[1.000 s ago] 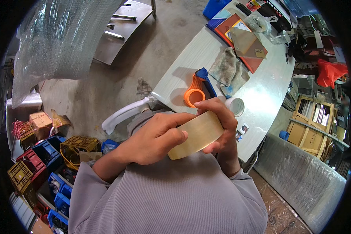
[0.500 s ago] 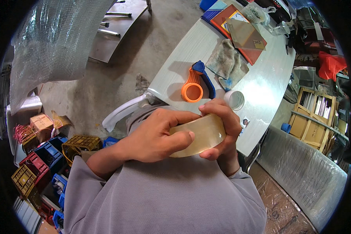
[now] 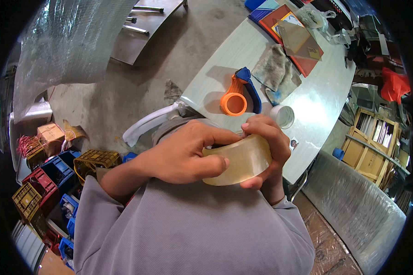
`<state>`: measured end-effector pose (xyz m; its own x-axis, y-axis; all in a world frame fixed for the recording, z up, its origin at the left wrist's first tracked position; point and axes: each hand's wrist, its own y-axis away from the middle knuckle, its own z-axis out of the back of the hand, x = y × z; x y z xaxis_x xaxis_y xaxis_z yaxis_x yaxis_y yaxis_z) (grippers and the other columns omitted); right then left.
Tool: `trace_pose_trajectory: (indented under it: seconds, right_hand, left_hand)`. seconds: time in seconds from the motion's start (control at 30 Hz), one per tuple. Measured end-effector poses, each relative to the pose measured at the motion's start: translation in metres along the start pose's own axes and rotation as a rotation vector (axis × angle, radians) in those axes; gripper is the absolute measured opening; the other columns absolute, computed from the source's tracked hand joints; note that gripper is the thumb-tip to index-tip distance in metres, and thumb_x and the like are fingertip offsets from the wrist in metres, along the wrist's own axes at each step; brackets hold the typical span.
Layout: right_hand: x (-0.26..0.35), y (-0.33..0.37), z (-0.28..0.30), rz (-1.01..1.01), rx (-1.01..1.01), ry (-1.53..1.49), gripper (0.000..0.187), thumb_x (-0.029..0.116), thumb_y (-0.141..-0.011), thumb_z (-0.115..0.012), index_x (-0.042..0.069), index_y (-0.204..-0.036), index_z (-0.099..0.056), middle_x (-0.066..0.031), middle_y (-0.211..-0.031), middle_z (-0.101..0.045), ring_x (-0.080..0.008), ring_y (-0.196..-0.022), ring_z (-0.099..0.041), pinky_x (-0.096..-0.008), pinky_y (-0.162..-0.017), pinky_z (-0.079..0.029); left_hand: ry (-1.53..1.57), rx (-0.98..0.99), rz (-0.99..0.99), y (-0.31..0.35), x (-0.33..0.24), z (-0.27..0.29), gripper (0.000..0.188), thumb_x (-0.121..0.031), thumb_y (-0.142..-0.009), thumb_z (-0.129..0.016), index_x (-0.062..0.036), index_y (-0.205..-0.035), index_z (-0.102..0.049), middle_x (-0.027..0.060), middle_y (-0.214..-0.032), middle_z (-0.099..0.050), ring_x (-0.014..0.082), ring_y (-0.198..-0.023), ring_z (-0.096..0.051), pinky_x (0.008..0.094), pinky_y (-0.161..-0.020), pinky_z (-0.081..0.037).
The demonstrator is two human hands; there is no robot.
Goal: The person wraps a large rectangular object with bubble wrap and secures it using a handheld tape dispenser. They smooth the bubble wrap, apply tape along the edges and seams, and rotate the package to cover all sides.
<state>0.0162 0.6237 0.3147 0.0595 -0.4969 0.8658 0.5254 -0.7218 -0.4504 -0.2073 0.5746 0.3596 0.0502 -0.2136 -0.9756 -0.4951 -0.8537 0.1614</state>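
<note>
On my feed, both hands meet in front of the torso (image 3: 197,224), gripping from opposite sides. Left forearm (image 3: 126,180) slants up toward the right. Left hand (image 3: 181,151) shows its back to me; thumb (image 3: 211,166) points right, index finger (image 3: 221,136) reaching the same way above it. Right forearm (image 3: 273,189) appears short, rising steeply. Right hand (image 3: 274,149) curves in a C, one upper fingertip near the left index. I can't make out the left hand's other fingers.
</note>
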Motion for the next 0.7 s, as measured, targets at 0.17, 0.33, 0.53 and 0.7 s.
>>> trace_pose_trajectory:
  seconds: [0.17, 0.33, 0.53, 0.7]
  right_hand:
    - [0.003, -0.004, 0.001, 0.04, 0.024, 0.05, 0.087, 0.059, -0.055, -0.093, -0.003, -0.111, -0.067, -0.0142, -0.091, -0.065, -0.0248, -0.077, -0.066, -0.0338, -0.065, -0.054]
    - [0.003, -0.004, 0.0, 0.033, 0.04, 0.05, 0.088, 0.059, -0.055, -0.093, -0.003, -0.111, -0.066, -0.0144, -0.091, -0.065, -0.0253, -0.077, -0.066, -0.0343, -0.065, -0.054]
    - [0.0, -0.005, 0.001, 0.02, 0.051, 0.023, 0.087, 0.058, -0.055, -0.093, -0.004, -0.111, -0.066, -0.0143, -0.09, -0.066, -0.0253, -0.079, -0.067, -0.0345, -0.066, -0.054]
    - [-0.015, 0.004, -0.004, -0.044, -0.01, -0.161, 0.087, 0.059, -0.058, -0.091, -0.007, -0.109, -0.065, -0.0125, -0.089, -0.064, -0.022, -0.075, -0.062, -0.0329, -0.065, -0.05]
  left_hand:
    - [-0.025, -0.069, -0.072, 0.003, 0.007, -0.006, 0.043, -0.02, -0.08, -0.059, 0.0061, -0.112, -0.068, 0.0149, -0.077, -0.066, 0.0178, -0.07, -0.063, 0.0324, -0.069, -0.051]
    - [0.039, -0.124, -0.043, 0.007, 0.013, -0.012, 0.044, -0.021, -0.081, -0.06, 0.0056, -0.115, -0.069, 0.0148, -0.079, -0.068, 0.0162, -0.072, -0.064, 0.0329, -0.07, -0.052]
    - [0.102, -0.094, 0.017, 0.008, 0.012, -0.012, 0.049, -0.02, -0.083, -0.059, 0.0063, -0.123, -0.065, 0.0137, -0.088, -0.07, 0.0166, -0.078, -0.065, 0.0315, -0.075, -0.052]
    - [0.283, 0.042, 0.079, 0.011, 0.019, -0.001, 0.057, -0.014, -0.086, -0.053, 0.0071, -0.138, -0.054, 0.0152, -0.106, -0.069, 0.0163, -0.095, -0.063, 0.0312, -0.086, -0.05]
